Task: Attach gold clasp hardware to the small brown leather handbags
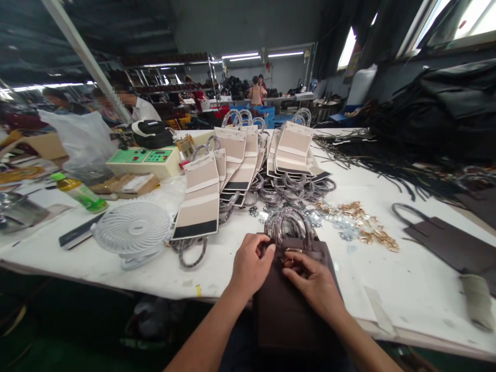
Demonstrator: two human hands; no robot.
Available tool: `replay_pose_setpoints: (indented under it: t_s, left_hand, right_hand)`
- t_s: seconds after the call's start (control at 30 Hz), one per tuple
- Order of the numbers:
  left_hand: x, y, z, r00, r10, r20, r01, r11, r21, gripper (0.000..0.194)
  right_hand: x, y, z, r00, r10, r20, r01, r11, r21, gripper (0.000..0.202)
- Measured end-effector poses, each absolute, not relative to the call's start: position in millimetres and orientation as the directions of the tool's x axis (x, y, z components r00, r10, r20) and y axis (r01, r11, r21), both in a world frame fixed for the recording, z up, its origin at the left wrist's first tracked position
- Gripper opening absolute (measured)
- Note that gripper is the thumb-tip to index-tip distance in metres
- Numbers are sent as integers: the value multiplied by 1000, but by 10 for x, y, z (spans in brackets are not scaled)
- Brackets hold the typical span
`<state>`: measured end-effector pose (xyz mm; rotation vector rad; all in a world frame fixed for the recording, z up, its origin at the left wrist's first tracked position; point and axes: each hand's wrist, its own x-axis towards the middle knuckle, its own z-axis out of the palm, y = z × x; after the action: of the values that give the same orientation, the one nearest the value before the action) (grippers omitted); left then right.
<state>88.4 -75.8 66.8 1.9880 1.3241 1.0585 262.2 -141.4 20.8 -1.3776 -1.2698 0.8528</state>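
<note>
Directly Ahead: Bag Top Between Hands

From my remote station, I located the bag [284, 315] before the wearer's body, at the table's [209, 276] near edge. Its long axis ran away from the body, handles [290, 221] at the far end. The right hand [313, 281] pinched a gold clasp [284, 262] at the bag's top. The left hand [251, 263] sat at the top's left side, fingers curled; I could not tell whether it gripped. The clasp lay nearer the right.
</note>
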Motion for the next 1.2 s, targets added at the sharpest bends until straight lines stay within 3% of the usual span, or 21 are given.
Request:
replay_pose_setpoints:
  t_s: [0.17, 0.27, 0.37, 0.5, 0.57, 0.67, 0.77, 0.93, 1.2]
  left_hand:
    - [849, -697, 727, 299, 936, 186, 561, -330, 759, 14]
    - [917, -694, 670, 256, 942, 217, 532, -325, 782, 14]
    - [986, -720, 639, 208, 937, 282, 549, -350, 759, 17]
    - [987, -724, 641, 154, 926, 346, 640, -360, 679, 11]
    - [945, -705, 632, 118, 956, 267, 597, -283, 751, 10]
    - [865, -688, 605, 49, 998, 40, 354, -55, 934, 38]
    - [806, -705, 604, 22, 993, -119, 171, 113, 979, 58]
    - [763, -732, 685, 197, 959, -203, 174, 170, 970, 38]
    - [760, -775, 719, 204, 947, -247, 75, 236, 969, 31]
  right_hand:
    - [2587, -1377, 160, 194, 924, 330, 428, 223, -876, 25]
    - [2581, -1384, 156, 189, 840, 509, 549, 340, -764, 18]
    - [2599, -1391, 165, 233, 791, 566, 599, 342, -724, 15]
    - [2619, -1390, 154, 307, 808, 503, 600, 246, -761, 17]
    - [2622, -1392, 139, 324, 823, 467, 585, 214, -782, 19]
    - [2628, -1402, 122, 325, 834, 445, 562, 208, -801, 21]
    - [2638, -1416, 118, 321, 850, 417, 531, 203, -823, 22]
    - [2635, -1431, 110, 308, 875, 372, 479, 195, -856, 21]
    - [2562, -1434, 210, 313, 901, 299, 451, 136, -882, 22]
